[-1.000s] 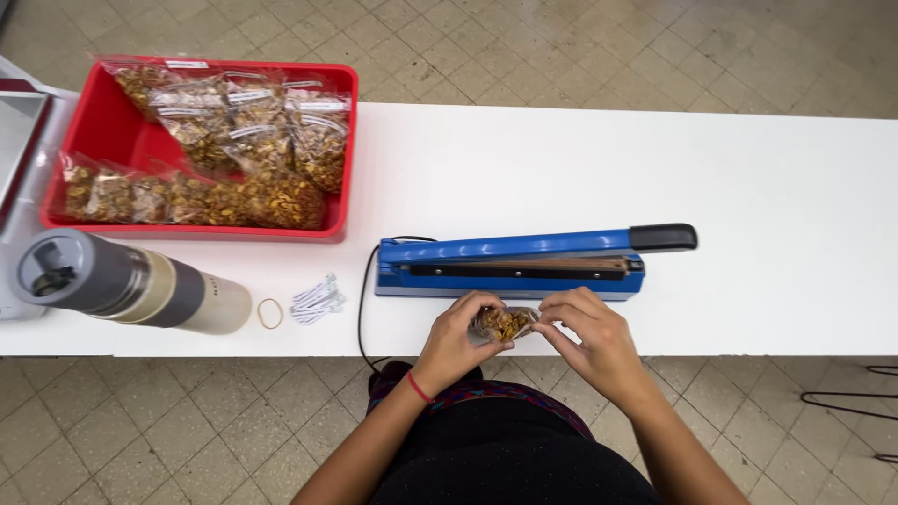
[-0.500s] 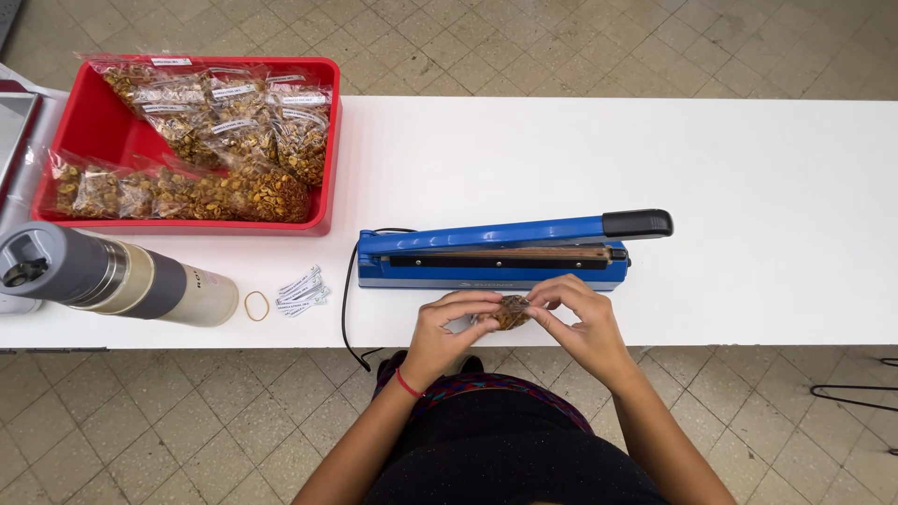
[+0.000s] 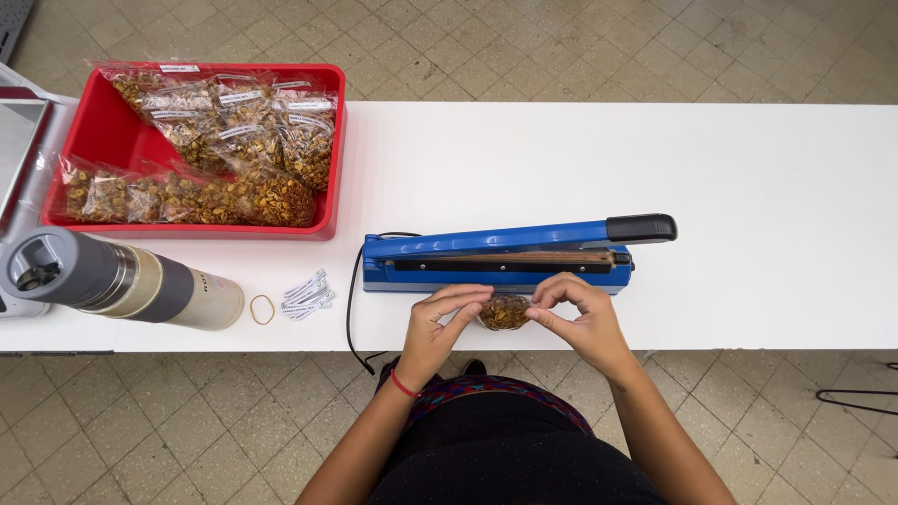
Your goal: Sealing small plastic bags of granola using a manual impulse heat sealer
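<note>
Between the two hands, at the near edge of the white table (image 3: 748, 187), sits a small clear bag (image 3: 505, 312) of brown dried pieces. Left hand (image 3: 443, 327) pinches the bag's left side with fingers curled in narrow; right hand (image 3: 582, 318) pinches its right side the same way, so both hold the one bag. Just beyond the hands lies a blue heat sealer (image 3: 505, 257), its arm lowered, black handle out past the right hand, with a black cord (image 3: 352, 318) running off the table edge beside the left hand. Well to the left of the left hand lie a few white labels (image 3: 306, 295), a rubber band (image 3: 262, 310) and a grey and beige flask (image 3: 117, 281) on its side. Farther off, beyond and left, a red tray (image 3: 112, 154) holds many filled bags (image 3: 234, 150). Risk noted: the bag is held at the very table edge, so a slipped pinch could drop it or spill the contents onto the floor. Pieces caught in the bag mouth would likely spoil a seal. Fingers close to the sealer bar may be burned if it is hot; its state cannot be told.
</note>
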